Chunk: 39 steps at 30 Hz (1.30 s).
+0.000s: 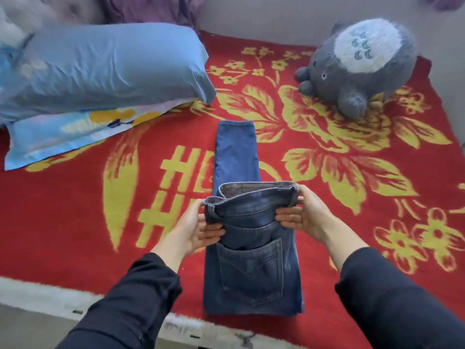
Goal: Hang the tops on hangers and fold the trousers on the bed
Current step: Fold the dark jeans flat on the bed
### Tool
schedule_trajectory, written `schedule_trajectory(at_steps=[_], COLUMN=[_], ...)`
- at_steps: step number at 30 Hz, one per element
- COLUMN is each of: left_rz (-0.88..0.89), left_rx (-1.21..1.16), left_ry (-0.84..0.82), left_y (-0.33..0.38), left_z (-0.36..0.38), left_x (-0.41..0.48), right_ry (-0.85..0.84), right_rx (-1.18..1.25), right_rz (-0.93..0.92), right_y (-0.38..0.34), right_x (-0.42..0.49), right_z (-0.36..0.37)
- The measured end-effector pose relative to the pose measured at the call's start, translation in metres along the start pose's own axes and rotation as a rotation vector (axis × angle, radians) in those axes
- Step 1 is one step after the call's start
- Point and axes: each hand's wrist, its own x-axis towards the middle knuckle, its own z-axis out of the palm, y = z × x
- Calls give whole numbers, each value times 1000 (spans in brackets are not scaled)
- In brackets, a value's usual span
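gripping the waistband of the dark blue denim trousers (251, 273) with left hand (193, 230) and right hand (305, 217), both curled round it; lengthwise fold seemingly done, legs beyond the hands left to fold.

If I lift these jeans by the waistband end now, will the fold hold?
Probably not: the jeans dip and curl between the left hand and right hand, so the denim looks floppy. Several stacked layers suggest it is fairly heavy for cloth. The far leg end would likely drag on the fuzzy red blanket rather than slide.
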Motion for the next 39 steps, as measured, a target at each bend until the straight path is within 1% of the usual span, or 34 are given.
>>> schedule_trajectory(at_steps=[6, 9, 11, 12, 14, 15, 16, 17, 19, 21, 23, 25, 27, 29, 30, 32, 34, 37, 38, 39], left_rz=[78, 130, 184, 226, 339, 387, 425, 466, 537, 522, 518, 563, 607, 648, 654, 603, 558, 695, 756, 759], left_rx=[67, 80, 53, 22, -78, -114, -96, 6, 330, 544, 786, 1079, 1290, 1440, 1526, 1682, 1791, 1807, 1805, 1771], left_ry=[24, 29, 23, 10, -57, -90, -99, -80, -18, -14, -17, 22, 56, 75, 86, 81, 75, 157, 149, 89], left_y=[105, 146, 170, 180, 191, 190, 185, 175, 146, 109, 73, 46, 25, 6, -4, -26, -46, -63, -69, -76], left_z=[12, 17, 21, 22, 23, 24, 24, 24, 23, 21, 15, 9, 7, 5, 4, 0, -2, 2, 4, 4], left_x=[81, 109, 123, 128, 139, 145, 151, 157, 167, 172, 176, 178, 174, 169, 167, 162, 155, 142, 140, 139], right_ry=[83, 124, 131, 112, 20, -21, -32, -20, 29, 11, -46, -92, -108, -124, -147, -216, -237, -211, -217, -224], right_rx=[-27, -46, -16, 13, 77, 76, 32, -50, -318, -658, -917, -1075, -1213, -1374, -1463, -1642, -1743, -1772, -1790, -1798], right_rz=[-97, -156, -203, -236, -313, -336, -351, -363, -378, -347, -327, -382, -480, -554, -558, -516, -472, -483, -481, -480], right_y=[-81, -110, -130, -140, -153, -155, -152, -143, -114, -75, -41, -16, 4, 26, 39, 68, 92, 108, 111, 114], right_x=[97, 129, 144, 151, 161, 165, 170, 175, 181, 178, 173, 168, 161, 152, 148, 138, 130, 124, 124, 122], right_z=[29, 39, 44, 47, 53, 56, 59, 61, 65, 65, 61, 56, 50, 40, 33, 20, 12, 12, 13, 14])
